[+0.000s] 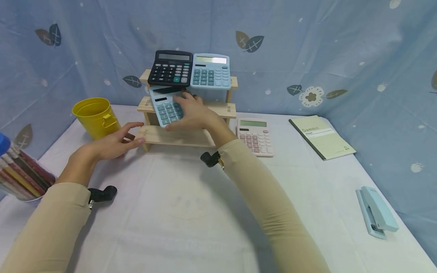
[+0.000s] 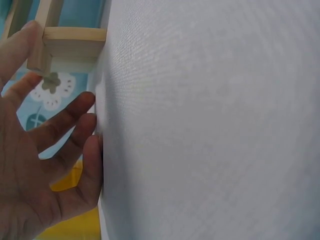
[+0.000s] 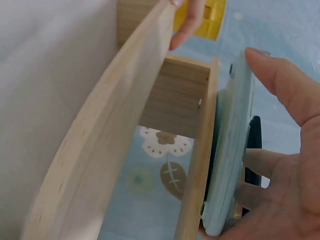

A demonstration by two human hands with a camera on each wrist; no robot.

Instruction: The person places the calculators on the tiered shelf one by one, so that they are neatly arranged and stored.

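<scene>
My right hand [image 1: 194, 112] grips a light blue calculator [image 1: 167, 112] that leans tilted against the middle step of a wooden shelf [image 1: 177, 137]. In the right wrist view the thumb presses one edge of this calculator [image 3: 230, 145] and the fingers curl at the opposite edge. At the left end of the lowest step, my left hand [image 1: 114, 143] pinches the board between thumb and index finger. Its other fingers are spread loosely in the left wrist view. Side by side on the top step stand a black calculator [image 1: 171, 69] and another light blue calculator [image 1: 211, 72].
A yellow bucket [image 1: 97, 119] stands left of the shelf, with a holder of colored pencils [image 1: 25, 174] nearer the left edge. Right of the shelf lies a pink calculator [image 1: 255, 136]. Farther right are a notebook [image 1: 322, 138] and a light blue stapler [image 1: 377, 212].
</scene>
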